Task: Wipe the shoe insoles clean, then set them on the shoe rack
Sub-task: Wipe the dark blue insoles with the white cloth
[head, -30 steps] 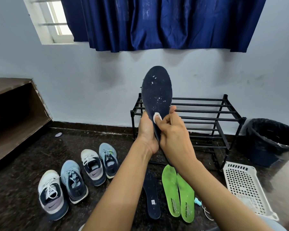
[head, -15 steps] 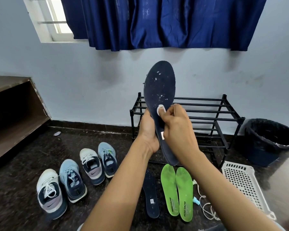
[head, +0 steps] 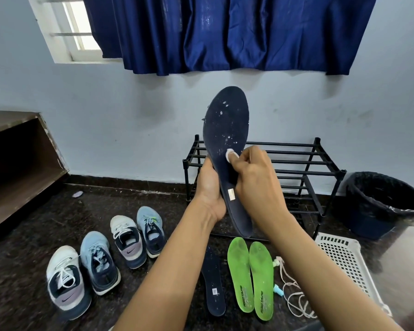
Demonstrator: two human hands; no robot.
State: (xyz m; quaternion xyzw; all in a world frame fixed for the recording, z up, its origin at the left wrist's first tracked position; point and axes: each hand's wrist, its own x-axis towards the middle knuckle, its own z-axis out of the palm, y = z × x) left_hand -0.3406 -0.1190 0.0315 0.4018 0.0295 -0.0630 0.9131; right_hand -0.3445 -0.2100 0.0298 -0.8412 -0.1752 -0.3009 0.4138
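Left hand (head: pixel 209 187) grips speckled navy insole (head: pixel 227 130); right hand (head: pixel 256 180) presses white pad (head: pixel 230 154).

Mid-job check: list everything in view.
Speckled foam insole: one, navy, held upright.
Small wipe pad: one, white, pressed on that insole.
Flat floor insole: one, navy, left of green pair.
Foam insoles: two, green, floor.
Lace-up sneakers: four, blue and white, floor left.
Metal shoe rack: one, black, against wall.
Plastic bin: one, black, right of rack.
Perforated basket: one, white, floor right.
Fabric curtain: one, blue, above.
Left hand: one, grips held insole.
Right hand: one, fingers pinch pad.
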